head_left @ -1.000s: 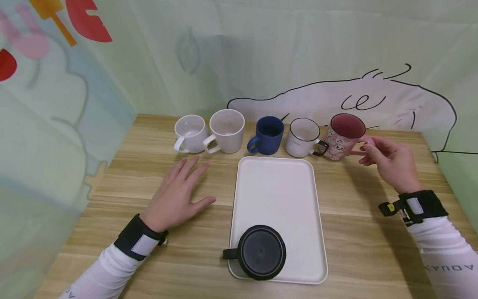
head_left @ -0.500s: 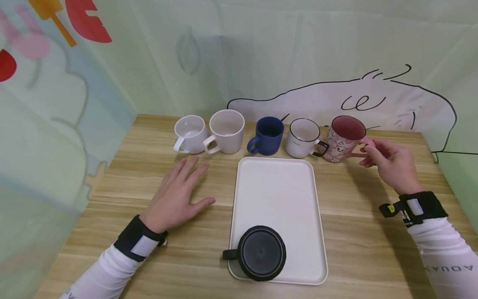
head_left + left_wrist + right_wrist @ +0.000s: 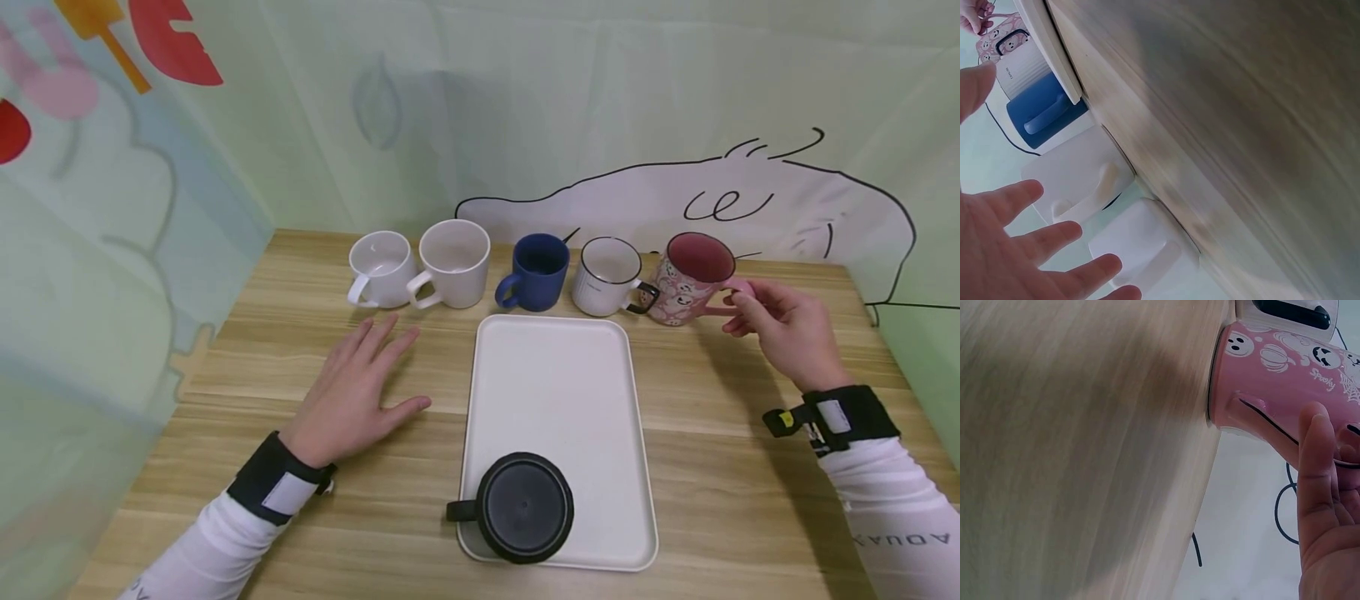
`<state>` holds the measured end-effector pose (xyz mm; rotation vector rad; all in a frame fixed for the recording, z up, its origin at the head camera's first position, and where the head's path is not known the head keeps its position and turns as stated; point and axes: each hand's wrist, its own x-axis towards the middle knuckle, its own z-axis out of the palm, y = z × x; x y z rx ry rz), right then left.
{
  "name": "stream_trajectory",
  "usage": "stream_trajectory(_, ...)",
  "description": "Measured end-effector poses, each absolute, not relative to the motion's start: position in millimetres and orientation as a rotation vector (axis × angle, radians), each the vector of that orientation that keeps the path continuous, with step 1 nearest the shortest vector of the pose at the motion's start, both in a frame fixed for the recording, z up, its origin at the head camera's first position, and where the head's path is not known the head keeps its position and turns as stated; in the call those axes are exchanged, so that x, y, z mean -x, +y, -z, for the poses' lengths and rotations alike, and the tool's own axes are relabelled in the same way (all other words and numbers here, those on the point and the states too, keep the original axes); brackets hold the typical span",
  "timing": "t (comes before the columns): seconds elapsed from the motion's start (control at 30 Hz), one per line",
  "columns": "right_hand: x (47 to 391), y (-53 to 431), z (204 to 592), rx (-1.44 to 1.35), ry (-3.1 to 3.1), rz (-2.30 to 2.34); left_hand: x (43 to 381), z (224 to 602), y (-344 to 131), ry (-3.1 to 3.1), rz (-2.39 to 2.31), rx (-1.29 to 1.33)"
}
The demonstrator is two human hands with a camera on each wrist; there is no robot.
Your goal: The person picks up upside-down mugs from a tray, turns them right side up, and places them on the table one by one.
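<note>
At the right end of a row of mugs, a pink mug [image 3: 678, 287] with white pumpkin and ghost drawings stands upright. My right hand [image 3: 791, 329] pinches its handle between thumb and fingers; the right wrist view shows the pink mug [image 3: 1272, 381] with its base at the table surface. My left hand [image 3: 348, 396] is spread with straight fingers, palm down, in front of two white mugs, the smaller one [image 3: 382, 271] and the larger one [image 3: 456, 267]. It holds nothing. In the left wrist view the fingers [image 3: 1054, 240] are apart from both.
A blue mug [image 3: 542, 275] and a white mug with a black rim and handle [image 3: 603, 279] stand between the others. A white tray [image 3: 555, 383] lies in front, bearing an upside-down black mug [image 3: 525, 507] whose handle juts over its left edge. A printed curtain [image 3: 525, 108] hangs behind.
The pink mug has come down very slightly, with my right hand on its handle. My left hand and the other mugs have kept their places.
</note>
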<state>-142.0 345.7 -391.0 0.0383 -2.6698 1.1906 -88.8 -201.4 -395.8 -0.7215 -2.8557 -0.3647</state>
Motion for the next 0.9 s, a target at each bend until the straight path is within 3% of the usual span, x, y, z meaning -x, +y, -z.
stream_trajectory(0.9, 117.5, 347.1, 384.7, 0.058, -2.632, -1.114, 83.6, 397.1, -201.7, -2.879, 0.308, 0.707)
